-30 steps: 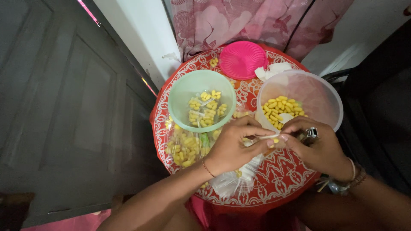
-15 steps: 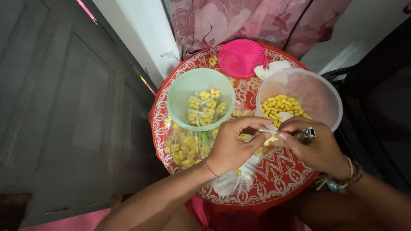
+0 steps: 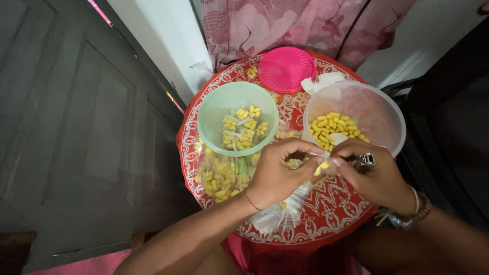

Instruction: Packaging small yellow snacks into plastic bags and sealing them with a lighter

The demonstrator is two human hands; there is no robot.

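Note:
My left hand (image 3: 277,173) and my right hand (image 3: 374,175) meet over the middle of a round red patterned tray (image 3: 331,214). Their fingertips pinch a small clear plastic packet (image 3: 320,167) holding a few yellow pieces. A ring sits on a right-hand finger and bracelets are on that wrist. Just behind the hands stands a green bowl (image 3: 216,109) with small filled packets, and a clear bowl (image 3: 379,109) with loose yellow pieces. Under my left wrist lie empty clear packets (image 3: 277,216).
A clear bag of yellow pieces (image 3: 219,175) lies on the tray's left side. A pink lid (image 3: 286,69) and white paper scraps (image 3: 321,81) sit at the tray's far edge. A grey door (image 3: 66,127) is left, a pink patterned curtain (image 3: 285,23) behind.
The hands stay pressed together over the packet, with only small finger movements. The bowls and tray have not moved.

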